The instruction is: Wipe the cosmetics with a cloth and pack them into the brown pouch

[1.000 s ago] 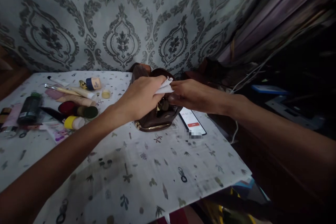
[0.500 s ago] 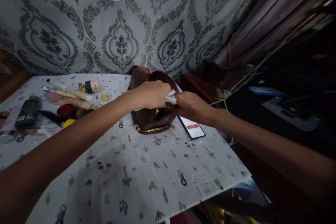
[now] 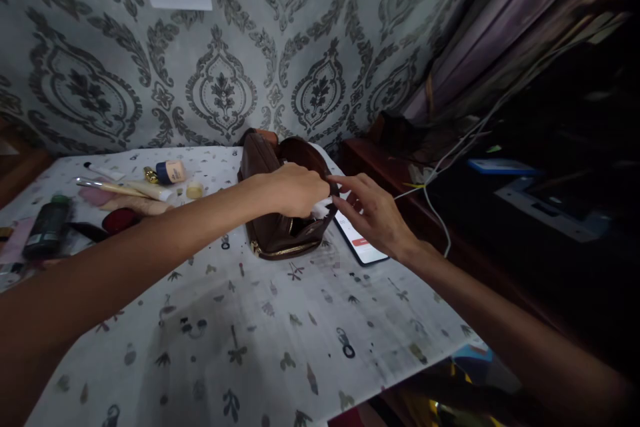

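Dial centred on the brown bag [image 3: 270, 230], twelve toward the wall. The bag stands unzipped on the patterned cloth [image 3: 250, 353], its longer axis running roughly eleven to five, with a gold zip [image 3: 290, 251] along the six o'clock edge. The left hand [image 3: 303, 188] is over the opening, forearm entering from eight; its fingers are curled downward and the tips hidden, so a grip cannot be confirmed. A crumpled white piece [image 3: 321, 208] shows at the opening, at four o'clock from the left hand, directly beneath its knuckles, and at nine from the right hand [image 3: 370, 212]. The left is plainly nearer. The white piece's own long axis cannot be read. The right hand sits at three, thumb and index finger parted and pointing to nine; contact with the bag's rim is uncertain. A lit phone [image 3: 374, 255] lies at four, partly under the right hand.
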A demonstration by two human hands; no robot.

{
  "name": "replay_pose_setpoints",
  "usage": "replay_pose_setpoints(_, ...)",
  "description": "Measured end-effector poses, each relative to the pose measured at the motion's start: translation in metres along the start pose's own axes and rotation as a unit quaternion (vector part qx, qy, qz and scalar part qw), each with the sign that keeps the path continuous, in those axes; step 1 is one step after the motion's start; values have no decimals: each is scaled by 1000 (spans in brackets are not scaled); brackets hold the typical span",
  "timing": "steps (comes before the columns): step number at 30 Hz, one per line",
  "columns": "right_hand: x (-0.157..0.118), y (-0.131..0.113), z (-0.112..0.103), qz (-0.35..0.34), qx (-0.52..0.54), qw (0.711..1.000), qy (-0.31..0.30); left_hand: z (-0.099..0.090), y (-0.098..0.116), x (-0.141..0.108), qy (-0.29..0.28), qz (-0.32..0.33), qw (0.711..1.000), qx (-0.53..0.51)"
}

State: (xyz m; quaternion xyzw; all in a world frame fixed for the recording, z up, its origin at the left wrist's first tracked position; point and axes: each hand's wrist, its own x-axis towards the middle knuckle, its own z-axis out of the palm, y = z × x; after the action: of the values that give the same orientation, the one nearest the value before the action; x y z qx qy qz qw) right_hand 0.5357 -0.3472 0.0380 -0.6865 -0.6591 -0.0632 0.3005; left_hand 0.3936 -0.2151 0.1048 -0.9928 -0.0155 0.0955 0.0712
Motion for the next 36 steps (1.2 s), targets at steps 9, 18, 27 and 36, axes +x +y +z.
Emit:
replay_pose_setpoints(9,13,-7,10,42,-29,999,5,15,1,-1,68,-29,997,2)
replay_pose_setpoints(18,8,-4,18,61,103,992,45,26,7,13,78,-77,994,-25)
replay_pose_setpoints(27,-36,0,48,167,216,958,86,11,2,-2,64,-91,992,-60)
replay_pose_setpoints(36,-62,-17,77,220,271,934,71,-2,13,-35,-58,18,998,19)
